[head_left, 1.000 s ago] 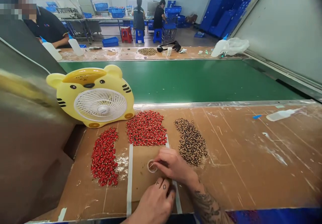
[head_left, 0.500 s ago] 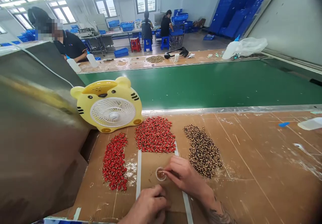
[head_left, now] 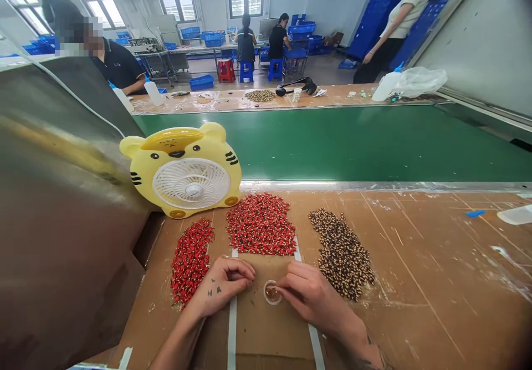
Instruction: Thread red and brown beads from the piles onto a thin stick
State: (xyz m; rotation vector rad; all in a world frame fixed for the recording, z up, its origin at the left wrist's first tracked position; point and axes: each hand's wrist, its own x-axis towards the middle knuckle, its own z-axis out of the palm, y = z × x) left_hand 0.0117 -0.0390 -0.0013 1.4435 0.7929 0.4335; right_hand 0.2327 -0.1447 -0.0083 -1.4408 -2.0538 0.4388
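Note:
My left hand (head_left: 226, 284) is closed, thumb against fingers, between the red pile on the left and a small round cup; whatever it pinches is too small to make out. My right hand (head_left: 305, 292) pinches a thin stick (head_left: 272, 287) whose end is over the clear cup (head_left: 272, 299) of amber liquid. The cup stands on brown card between two pale tape strips. Beyond the hands lies a heap of small red pieces (head_left: 261, 226), with a second red heap (head_left: 190, 259) at the left. Small black-and-tan pieces (head_left: 343, 253) are heaped at the right.
A yellow animal-faced fan (head_left: 187, 173) stands behind the left red heap, beside a metal housing (head_left: 62, 220). A green belt (head_left: 332, 143) runs across beyond the cardboard-covered table (head_left: 415, 314). A white bottle (head_left: 515, 215) lies far right. Several people are in the background.
My left hand has moved up and left, from in front of the cup to beside the left red heap. My right hand stays at the cup. A walking person has appeared at the upper right.

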